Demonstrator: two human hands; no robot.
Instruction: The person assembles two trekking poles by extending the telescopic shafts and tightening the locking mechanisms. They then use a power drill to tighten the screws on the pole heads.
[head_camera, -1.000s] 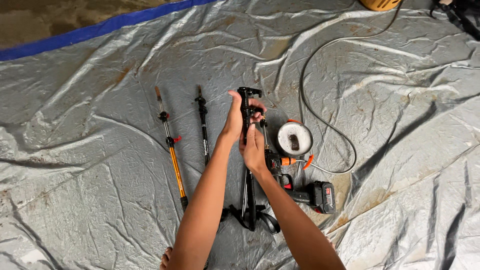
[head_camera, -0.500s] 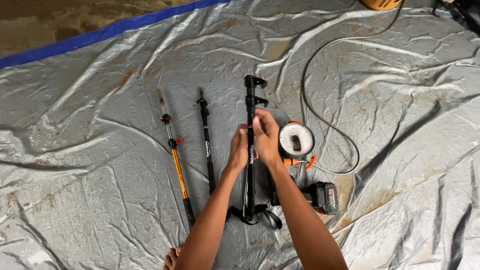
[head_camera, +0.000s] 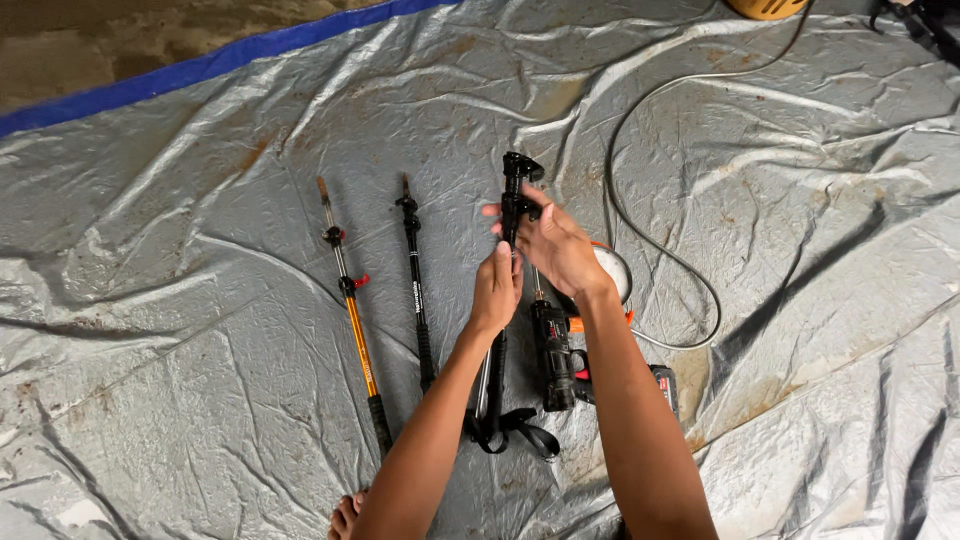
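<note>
A black folding pole (head_camera: 516, 185) with clamp levers is held upright over a grey tarp (head_camera: 200, 250). My left hand (head_camera: 497, 290) grips the pole's shaft at mid-height. Higher up, my right hand (head_camera: 556, 245) closes its fingers around the pole just below the top clamp. The pole's strap and grip end (head_camera: 510, 430) rest on the tarp between my forearms.
An orange and black pole (head_camera: 352, 310) and a thin black pole (head_camera: 416, 280) lie to the left. A black cordless drill (head_camera: 560, 355) and a white round reel (head_camera: 612, 275) lie under my right arm. A grey cable (head_camera: 640, 130) loops right. My toes (head_camera: 345, 515) show below.
Both hands have shifted along the black pole: the right hand moved up toward the top clamp, the left hand stays lower on the shaft. The pole has tilted little.
</note>
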